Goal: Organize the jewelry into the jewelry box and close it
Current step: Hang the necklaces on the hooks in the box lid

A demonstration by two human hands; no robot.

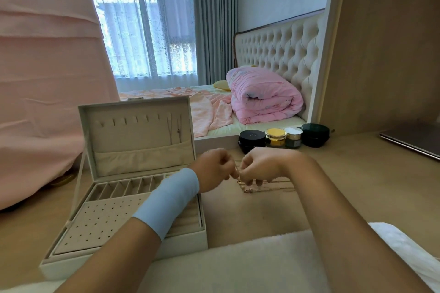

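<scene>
Pinching a gold chain [268, 187] between left hand [214, 169] and right hand [259, 166], just beside the open jewelry box [107, 223] — likely untangling it before stowing it inside.

**Soft daylight, bent edges**

Daylight comes through the lace-curtained window [142, 26], blown out white in places. The room is bright and even, with faint shadows under the forearms [333, 211] on the bench [362, 173]. Straight edges lean and bow toward the sides. The fine chains [269, 185] smear into a blur.
</scene>
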